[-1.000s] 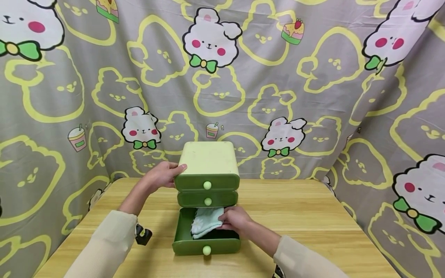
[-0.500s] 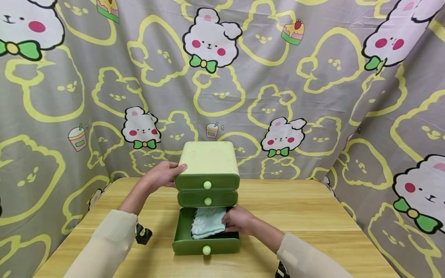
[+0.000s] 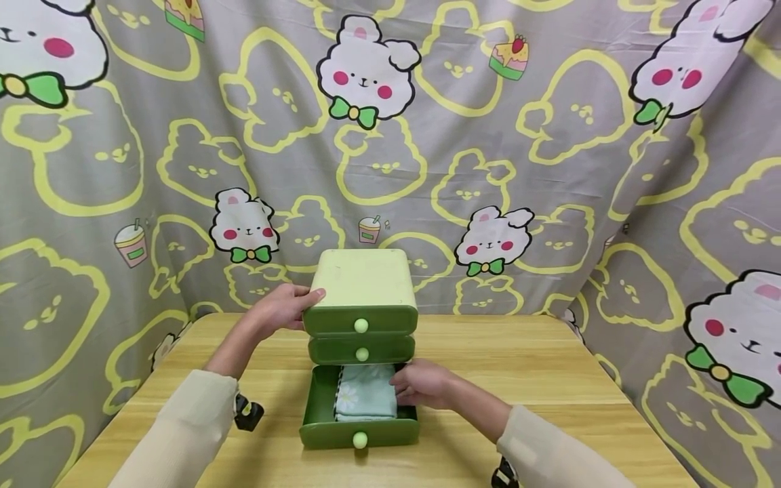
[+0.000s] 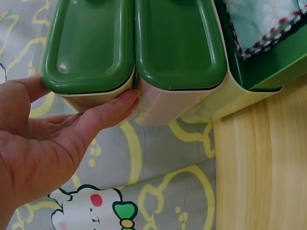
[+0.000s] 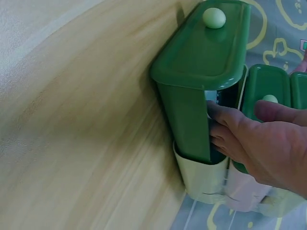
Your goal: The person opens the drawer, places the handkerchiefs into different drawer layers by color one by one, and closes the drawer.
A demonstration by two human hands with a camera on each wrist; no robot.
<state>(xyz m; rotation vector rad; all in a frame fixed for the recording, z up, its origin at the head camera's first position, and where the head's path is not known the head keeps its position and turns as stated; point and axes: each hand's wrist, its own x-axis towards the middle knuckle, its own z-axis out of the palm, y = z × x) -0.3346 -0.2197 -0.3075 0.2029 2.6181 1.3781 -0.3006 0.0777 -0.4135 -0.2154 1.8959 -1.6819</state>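
Observation:
A small cabinet (image 3: 363, 278) with a pale yellow top and green drawer fronts stands on the table. My left hand (image 3: 282, 312) grips its upper unit by the left side, thumb at the top edge and fingers along the side, as the left wrist view (image 4: 53, 143) also shows. Its bottom drawer (image 3: 360, 434) is pulled out; the two drawers above are closed. Inside lies a folded mint-coloured towel (image 3: 366, 396) with a white daisy and stitched border. Loosely bent, my right hand (image 3: 427, 385) reaches over the drawer's right wall beside the towel; some fingertips (image 5: 220, 112) are inside the drawer.
The wooden table (image 3: 506, 379) extends around the cabinet on both sides. Behind it hangs a grey curtain (image 3: 390, 163) printed with rabbits. Round pale green knobs (image 3: 361, 440) stick out from the drawer fronts.
The towel's right part, earlier pinched by my right hand, now lies flatter and squarer in the drawer. My right hand has let go and shifted slightly right. The left hand keeps its hold.

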